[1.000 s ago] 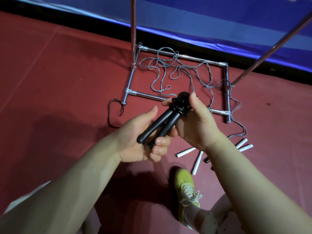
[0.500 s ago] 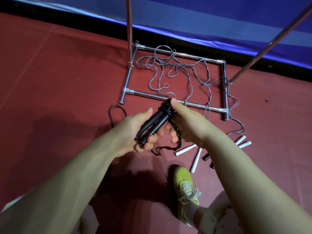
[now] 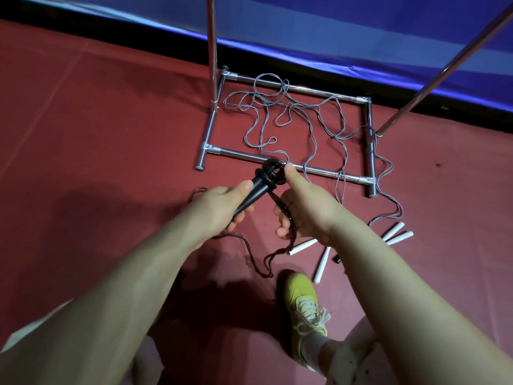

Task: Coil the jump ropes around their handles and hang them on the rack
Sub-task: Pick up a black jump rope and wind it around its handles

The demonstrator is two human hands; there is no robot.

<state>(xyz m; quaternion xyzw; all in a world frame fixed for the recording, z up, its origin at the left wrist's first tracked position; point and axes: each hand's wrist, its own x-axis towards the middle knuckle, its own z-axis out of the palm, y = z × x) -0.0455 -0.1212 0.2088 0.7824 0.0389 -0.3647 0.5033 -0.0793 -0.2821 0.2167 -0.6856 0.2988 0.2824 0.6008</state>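
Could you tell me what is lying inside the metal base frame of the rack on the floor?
A loose tangle of grey rope lies on the red floor inside the rack base. The black handles and right hand cover part of the near bar.

Sports hall: red court flooring [image 3: 83, 129]; blue padded barrier [image 3: 333, 31]; jump ropes [image 3: 294, 118] strewn.

head-worn view, downward, close over hands [image 3: 266, 212]
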